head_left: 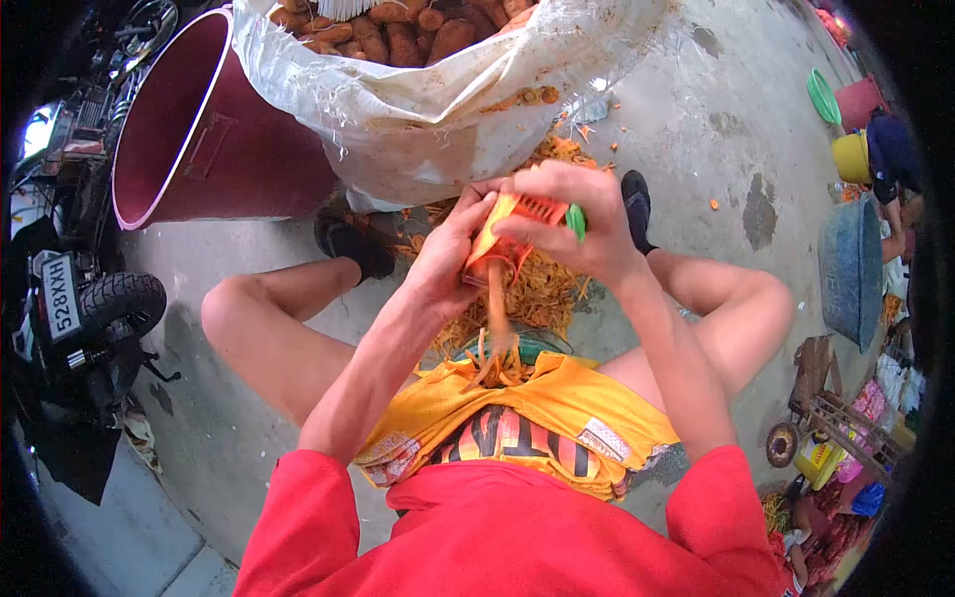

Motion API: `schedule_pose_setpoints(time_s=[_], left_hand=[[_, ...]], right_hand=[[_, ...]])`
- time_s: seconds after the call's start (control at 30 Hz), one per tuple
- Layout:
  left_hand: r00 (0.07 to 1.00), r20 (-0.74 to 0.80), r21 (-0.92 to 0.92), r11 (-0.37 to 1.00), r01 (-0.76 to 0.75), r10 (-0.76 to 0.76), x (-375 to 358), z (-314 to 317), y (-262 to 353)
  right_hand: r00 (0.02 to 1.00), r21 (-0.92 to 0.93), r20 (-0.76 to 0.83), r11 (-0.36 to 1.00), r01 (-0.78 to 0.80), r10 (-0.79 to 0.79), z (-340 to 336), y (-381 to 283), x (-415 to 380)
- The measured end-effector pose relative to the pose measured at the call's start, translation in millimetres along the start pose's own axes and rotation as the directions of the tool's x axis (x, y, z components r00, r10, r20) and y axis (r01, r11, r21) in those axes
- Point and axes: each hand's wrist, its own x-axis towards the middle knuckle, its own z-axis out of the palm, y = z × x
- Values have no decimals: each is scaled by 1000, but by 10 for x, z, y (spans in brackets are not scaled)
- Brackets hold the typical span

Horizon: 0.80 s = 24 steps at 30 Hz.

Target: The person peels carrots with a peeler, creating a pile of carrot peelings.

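Observation:
My left hand (453,244) is closed around the left side of a yellow-and-orange slotted hand grater (487,237). On its right side, my right hand (582,214) is curled over the grater, with a green piece (575,221) showing under the fingers. An orange carrot-like piece (496,289) sticks out below the grater, its lower end smeared by motion. Orange shreds (497,370) hang and lie beneath it, over a green round rim (532,346). More shreds (547,289) are heaped on the floor between my legs.
In front stands a white sack (438,129) of carrots (403,42). A dark red tub (209,149) lies tipped at left, near a motorcycle (119,298). A blue tub (852,274) and another person's arm (895,234) are at right, with a small metal-framed cart (846,418) lower down.

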Motion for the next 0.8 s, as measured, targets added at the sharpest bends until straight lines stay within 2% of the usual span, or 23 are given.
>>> schedule_pose_setpoints(time_s=[0.03, 0.07, 0.1, 0.17, 0.2, 0.23, 0.27, 0.3, 0.33, 0.37, 0.4, 0.43, 0.47, 0.5, 0.53, 0.57, 0.6, 0.63, 0.7, 0.73, 0.77, 0.8], left_hand=[[1000, 20, 41, 999, 17, -18, -34, -16, -24], [998, 63, 43, 999, -1, -2, -3, -44, -33], [998, 59, -37, 999, -3, 6, 32, -126, -52], [996, -17, -71, 994, 82, -83, 48, -211, 7], [997, -13, -66, 995, 71, -72, 73, -183, 31], [996, -18, -148, 985, 87, -90, 83, -143, 18], [994, -19, -229, 968, 103, -110, 90, -110, 11], [995, -14, -224, 970, 97, -103, 100, -106, 16], [996, 43, -205, 975, 86, -79, 89, -132, -11], [993, 94, -192, 978, 82, -65, 52, -162, -68], [999, 41, -110, 994, 24, -20, 28, -95, -50], [996, -67, -15, 998, 54, -55, 9, -127, -10], [999, 20, -38, 999, 36, -35, 15, -190, 5], [994, 107, -61, 998, 15, -9, 37, -231, 18], [994, 109, -61, 998, 9, -3, 81, -242, -9], [999, 29, -40, 999, -35, 36, 91, -146, -22], [996, -49, -14, 997, -76, 75, 94, -72, -13], [996, -45, -12, 997, -78, 77, 79, -45, 26], [999, 53, 79, 997, -10, 6, -6, -58, 33], [997, 62, 129, 990, -54, 46, 7, -92, -19], [997, 66, 129, 990, -50, 42, 7, -120, -43], [1000, 29, 62, 998, -14, 13, 3, -144, -47]], right_hand=[[996, 13, 64, 998, 58, -59, 14, 20, -41], [993, 80, -36, 991, -105, 108, 20, 222, -79], [993, 74, -35, 992, -106, 109, -50, 343, -69], [908, 88, -229, 937, -339, 350, -181, 509, -7], [920, 245, -216, 930, -274, 328, -104, 327, 17], [922, 246, -215, 932, -268, 322, -30, 131, -4], [990, 136, -69, 985, -110, 120, 27, -51, -32], [992, 49, 97, 996, 73, -77, 48, -120, -24], [979, -89, 177, 989, 121, -104, 9, -88, -58], [980, -84, 175, 990, 110, -94, 3, 12, -98], [996, -41, 10, 995, -89, 89, 1, 191, -101], [953, 24, -146, 964, -264, 264, -42, 368, -61], [937, -37, -216, 957, -289, 275, -118, 408, 33], [939, -40, -215, 958, -282, 268, -98, 389, 18], [944, 79, -179, 960, -267, 277, -30, 337, -56], [948, 198, -142, 946, -256, 286, 53, 199, -107], [987, 136, -38, 979, -149, 156, 125, 42, -143], [987, 135, -41, 980, -146, 153, 89, 12, -83], [997, -22, 9, 997, 74, -74, 58, -25, -38], [984, 144, -111, 982, -121, 137, 70, 174, -51], [984, 140, -113, 982, -123, 140, 2, 298, -44], [940, 100, -209, 962, -255, 270, -94, 380, -20]])
